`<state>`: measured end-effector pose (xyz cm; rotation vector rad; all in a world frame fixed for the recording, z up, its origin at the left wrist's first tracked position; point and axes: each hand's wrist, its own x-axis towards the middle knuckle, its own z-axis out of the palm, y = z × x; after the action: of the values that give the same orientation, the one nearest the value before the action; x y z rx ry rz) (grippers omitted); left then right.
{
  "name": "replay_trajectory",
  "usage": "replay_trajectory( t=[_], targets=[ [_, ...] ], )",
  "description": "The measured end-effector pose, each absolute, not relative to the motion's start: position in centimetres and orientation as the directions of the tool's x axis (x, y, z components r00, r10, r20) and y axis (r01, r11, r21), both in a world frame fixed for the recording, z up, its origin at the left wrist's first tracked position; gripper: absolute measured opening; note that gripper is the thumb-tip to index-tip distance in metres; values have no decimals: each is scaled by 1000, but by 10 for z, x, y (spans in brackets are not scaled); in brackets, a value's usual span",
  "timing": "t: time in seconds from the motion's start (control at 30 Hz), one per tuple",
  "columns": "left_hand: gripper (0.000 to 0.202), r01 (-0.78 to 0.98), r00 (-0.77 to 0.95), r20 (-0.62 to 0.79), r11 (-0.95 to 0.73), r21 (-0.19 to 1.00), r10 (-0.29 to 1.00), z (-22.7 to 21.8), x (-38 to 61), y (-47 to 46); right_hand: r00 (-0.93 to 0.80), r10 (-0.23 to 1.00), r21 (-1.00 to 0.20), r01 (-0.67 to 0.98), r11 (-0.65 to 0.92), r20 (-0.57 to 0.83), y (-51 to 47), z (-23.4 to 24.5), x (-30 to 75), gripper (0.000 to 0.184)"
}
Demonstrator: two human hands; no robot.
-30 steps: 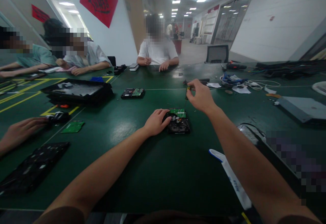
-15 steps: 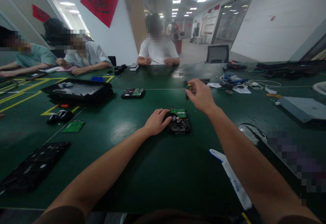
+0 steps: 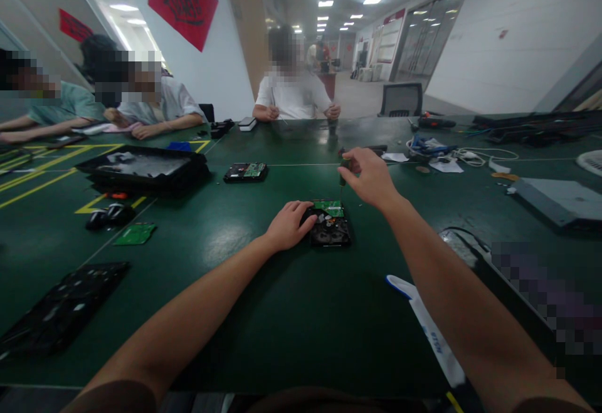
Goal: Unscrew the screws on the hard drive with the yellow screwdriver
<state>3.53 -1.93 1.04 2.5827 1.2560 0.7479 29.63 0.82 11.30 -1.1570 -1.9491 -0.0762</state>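
Observation:
In front of me on the green table lies a black hard drive (image 3: 332, 232) with a green circuit board (image 3: 329, 207) along its far end. My left hand (image 3: 290, 225) grips the drive's left side, thumb over its top and fingers at the far left corner. My right hand (image 3: 369, 176) is closed round the handle of a small screwdriver (image 3: 343, 178), held upright. Its thin shaft points down at the board's far right corner; whether the tip touches a screw is too small to tell.
Another hard drive (image 3: 245, 172) lies farther off. At left are a black tray (image 3: 145, 172), a loose green board (image 3: 135, 234) and a black plate-like part (image 3: 66, 306). A grey metal box (image 3: 559, 203) and cables (image 3: 433, 148) are at right. Three people sit around the table.
My right hand has shifted slightly left and down with the screwdriver, its fingers turned on the handle. My left hand and the drive stay put. The person opposite moved one hand outward.

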Motion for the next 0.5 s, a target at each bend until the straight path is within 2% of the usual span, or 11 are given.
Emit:
replay_trajectory(
  t=[0.23, 0.4, 0.5],
  targets=[
    [51, 695, 513, 351, -619, 365, 783, 10, 36, -19, -143, 721, -416, 734, 537, 678, 11, 111, 297, 24],
    [53, 687, 527, 362, -636, 352, 769, 11, 36, -19, -168, 706, -388, 738, 553, 688, 11, 111, 297, 23],
    [55, 698, 524, 357, -630, 339, 773, 11, 36, -20, -170, 715, -413, 717, 562, 678, 11, 110, 296, 23]
  ],
)
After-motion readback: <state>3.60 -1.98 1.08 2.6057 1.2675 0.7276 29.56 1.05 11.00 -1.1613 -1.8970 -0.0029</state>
